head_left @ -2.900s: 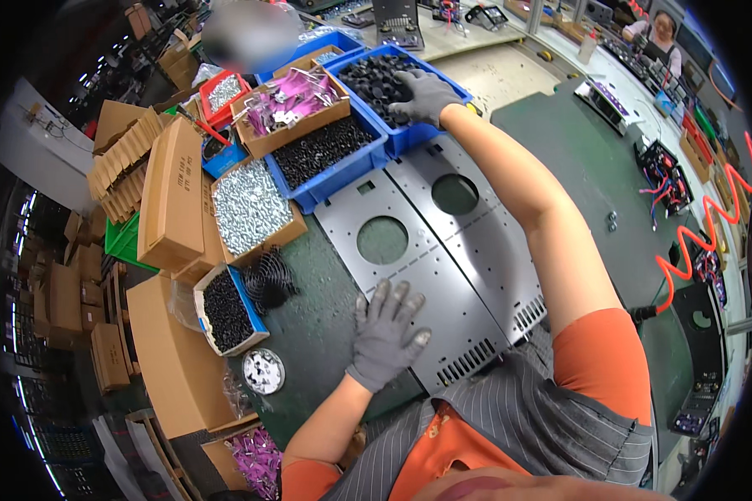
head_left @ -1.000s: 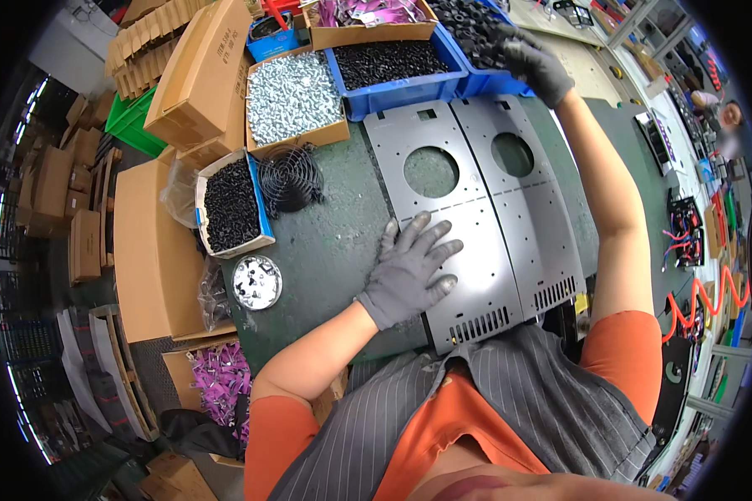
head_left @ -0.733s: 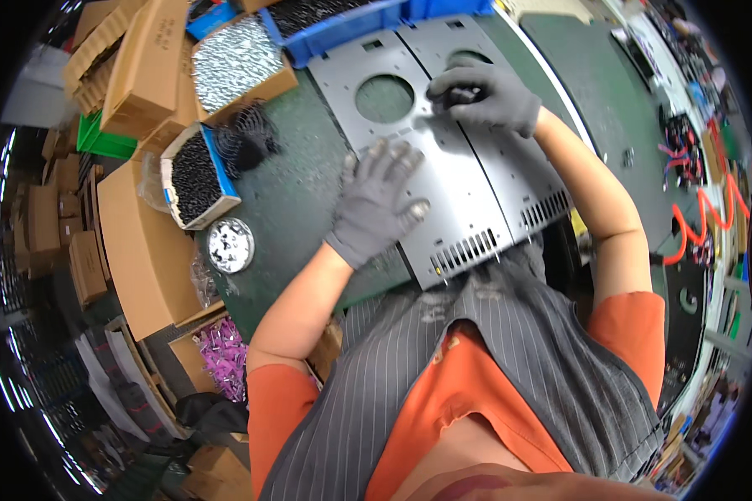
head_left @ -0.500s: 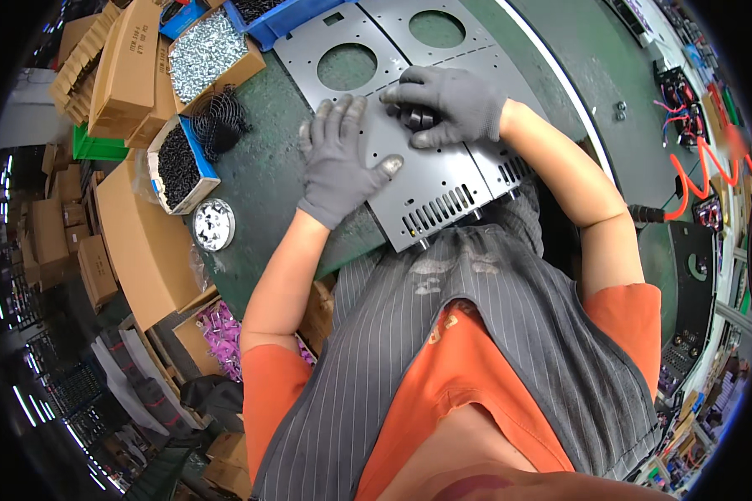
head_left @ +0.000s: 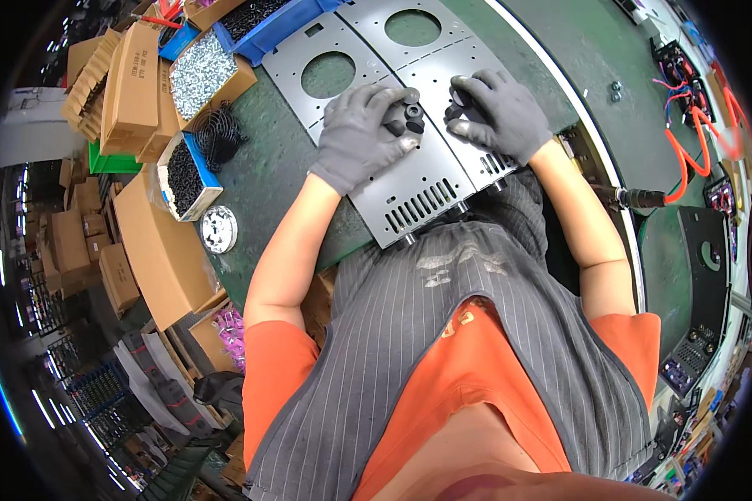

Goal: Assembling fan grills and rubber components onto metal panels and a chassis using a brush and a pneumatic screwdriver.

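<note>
Your L hand [head_left: 355, 138] has fingers curled round black caps [head_left: 413, 111] over the metal sheets [head_left: 418, 164], R hand [head_left: 511, 117] likewise (caps part. hidden); prob. light, firm, grippy, so pinch each by its rim.

A scuffed dark-green flat worktable [head_left: 263, 182] spreads toward 10 o'clock. Between 1 and 2 o'clock lies a second smooth green worktop [head_left: 589, 46], a narrow white strip [head_left: 574, 96] curving along its near side. A pale grey, plain wall surface [head_left: 29, 125] stands at 10 o'clock, with stacked brown cardboard boxes [head_left: 54, 246] at 9. At 8 o'clock, slim white light strips [head_left: 43, 409] glow beside dark, densely filled racks [head_left: 96, 388], their contents too small to tell.
</note>
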`<state>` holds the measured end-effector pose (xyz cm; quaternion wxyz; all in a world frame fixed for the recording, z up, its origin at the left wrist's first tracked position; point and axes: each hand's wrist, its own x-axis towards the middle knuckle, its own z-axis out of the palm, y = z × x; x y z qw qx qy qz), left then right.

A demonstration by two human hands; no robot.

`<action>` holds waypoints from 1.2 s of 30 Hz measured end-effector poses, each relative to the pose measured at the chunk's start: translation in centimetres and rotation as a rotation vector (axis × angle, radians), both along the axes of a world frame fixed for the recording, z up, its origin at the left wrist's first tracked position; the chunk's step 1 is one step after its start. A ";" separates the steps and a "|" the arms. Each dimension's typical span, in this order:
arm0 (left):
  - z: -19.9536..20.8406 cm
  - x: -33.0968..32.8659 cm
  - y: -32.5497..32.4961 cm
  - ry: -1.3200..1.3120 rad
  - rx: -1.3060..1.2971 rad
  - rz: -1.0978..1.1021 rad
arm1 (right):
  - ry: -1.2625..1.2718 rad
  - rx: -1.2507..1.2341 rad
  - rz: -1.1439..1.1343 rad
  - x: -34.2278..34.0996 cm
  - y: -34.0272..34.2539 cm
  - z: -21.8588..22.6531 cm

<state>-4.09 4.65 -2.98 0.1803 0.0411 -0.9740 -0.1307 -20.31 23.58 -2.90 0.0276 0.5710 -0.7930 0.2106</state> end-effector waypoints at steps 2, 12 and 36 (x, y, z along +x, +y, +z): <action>-0.1 0.5 -0.3 -0.035 0.053 0.014 | -0.015 -0.013 -0.036 -0.1 0.4 -0.1; -0.2 1.1 -0.5 0.010 0.066 -0.003 | -0.053 0.112 -0.009 -0.2 -3.3 0.5; -1.9 5.7 -5.4 0.248 0.345 0.196 | -1.336 -0.151 -0.168 -12.7 -16.9 4.2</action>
